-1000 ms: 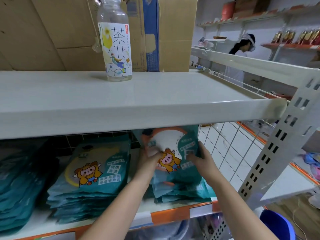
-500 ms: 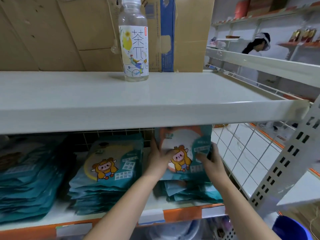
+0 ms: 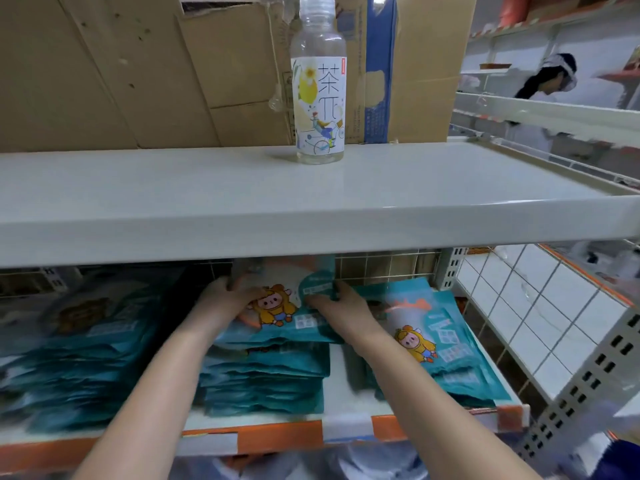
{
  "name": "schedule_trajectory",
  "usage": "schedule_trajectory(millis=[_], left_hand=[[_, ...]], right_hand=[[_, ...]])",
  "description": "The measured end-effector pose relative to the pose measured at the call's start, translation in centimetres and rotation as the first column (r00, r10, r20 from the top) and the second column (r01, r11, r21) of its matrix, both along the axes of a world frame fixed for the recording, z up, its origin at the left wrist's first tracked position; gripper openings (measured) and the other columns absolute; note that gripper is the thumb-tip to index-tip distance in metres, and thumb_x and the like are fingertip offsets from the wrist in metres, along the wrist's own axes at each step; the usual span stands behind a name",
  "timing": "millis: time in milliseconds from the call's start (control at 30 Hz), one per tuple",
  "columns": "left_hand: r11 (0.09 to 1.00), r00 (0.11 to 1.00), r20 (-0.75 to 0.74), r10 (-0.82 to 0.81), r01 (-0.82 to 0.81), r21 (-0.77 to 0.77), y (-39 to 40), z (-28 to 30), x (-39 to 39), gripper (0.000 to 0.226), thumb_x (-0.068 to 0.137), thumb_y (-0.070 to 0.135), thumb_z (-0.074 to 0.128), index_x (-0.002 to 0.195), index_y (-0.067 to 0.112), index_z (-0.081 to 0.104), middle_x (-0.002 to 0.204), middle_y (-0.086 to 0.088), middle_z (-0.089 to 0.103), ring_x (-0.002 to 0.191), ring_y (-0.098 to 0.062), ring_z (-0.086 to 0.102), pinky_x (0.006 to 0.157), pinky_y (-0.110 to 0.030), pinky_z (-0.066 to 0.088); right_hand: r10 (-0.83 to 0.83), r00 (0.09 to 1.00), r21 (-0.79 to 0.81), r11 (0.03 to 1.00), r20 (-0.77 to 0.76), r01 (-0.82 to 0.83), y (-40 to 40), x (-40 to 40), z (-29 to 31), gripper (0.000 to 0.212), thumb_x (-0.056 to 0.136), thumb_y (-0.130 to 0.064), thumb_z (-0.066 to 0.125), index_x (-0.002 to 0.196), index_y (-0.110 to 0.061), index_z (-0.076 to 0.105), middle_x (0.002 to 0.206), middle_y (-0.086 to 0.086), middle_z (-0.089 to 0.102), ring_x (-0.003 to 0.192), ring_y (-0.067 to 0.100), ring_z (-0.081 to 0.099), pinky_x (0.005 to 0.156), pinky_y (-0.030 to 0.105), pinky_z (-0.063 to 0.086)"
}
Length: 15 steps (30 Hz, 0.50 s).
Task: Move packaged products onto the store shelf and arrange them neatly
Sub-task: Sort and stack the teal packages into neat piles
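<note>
Both hands, left hand (image 3: 225, 299) and right hand (image 3: 341, 306), grip one teal cartoon-printed plastic pouch (image 3: 280, 306). It lies atop the middle pouch stack (image 3: 266, 379) on the lower white shelf (image 3: 346, 393).

Both bare forearms reach forward and converge under the shelf. The left hand (image 3: 225, 299) curls its fingers over the top left of a teal plastic snack pouch (image 3: 277, 306); the right hand (image 3: 341, 306) grips its right edge.

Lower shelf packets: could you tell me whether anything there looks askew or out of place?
Yes. The right-hand packets lie fanned and slanted, unlike the squared middle stack. Both hands, left hand and right hand, hold the top packet there. A lone drink bottle stands on the upper shelf.
</note>
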<state>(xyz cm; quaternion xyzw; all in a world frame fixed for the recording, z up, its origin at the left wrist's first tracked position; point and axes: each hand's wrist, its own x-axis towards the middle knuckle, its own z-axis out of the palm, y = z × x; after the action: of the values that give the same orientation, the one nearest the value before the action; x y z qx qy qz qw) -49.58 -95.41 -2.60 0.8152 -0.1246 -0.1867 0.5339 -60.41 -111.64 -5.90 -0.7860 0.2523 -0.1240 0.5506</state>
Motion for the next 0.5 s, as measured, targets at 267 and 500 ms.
schedule_trajectory(millis=[267,500], left_hand=[[0.980,0.997,-0.061,-0.040,0.051,0.191,2.2,-3.4,1.9,0.074,0.089,0.036,0.065,0.149,0.013,0.029,0.144,-0.011,0.046,0.121,-0.027,0.053,0.094,-0.028,0.041],[0.960,0.999,0.029,-0.018,0.009,0.279,1.9,-4.1,3.7,0.089,0.072,0.051,0.074,0.142,0.013,0.037,0.134,-0.014,0.055,0.107,-0.030,0.061,0.084,-0.037,0.053]], right_hand=[[-0.001,0.965,-0.165,0.985,-0.262,-0.044,2.3,2.0,-2.7,0.090,0.074,-0.064,0.048,0.147,-0.017,0.025,0.143,0.013,0.041,0.126,0.035,0.045,0.104,0.043,0.040],[0.024,0.988,0.016,1.000,-0.151,-0.022,1.4,1.0,-2.0,0.058,0.095,-0.045,0.043,0.145,-0.020,0.029,0.138,0.009,0.052,0.122,0.028,0.053,0.103,0.035,0.040]])
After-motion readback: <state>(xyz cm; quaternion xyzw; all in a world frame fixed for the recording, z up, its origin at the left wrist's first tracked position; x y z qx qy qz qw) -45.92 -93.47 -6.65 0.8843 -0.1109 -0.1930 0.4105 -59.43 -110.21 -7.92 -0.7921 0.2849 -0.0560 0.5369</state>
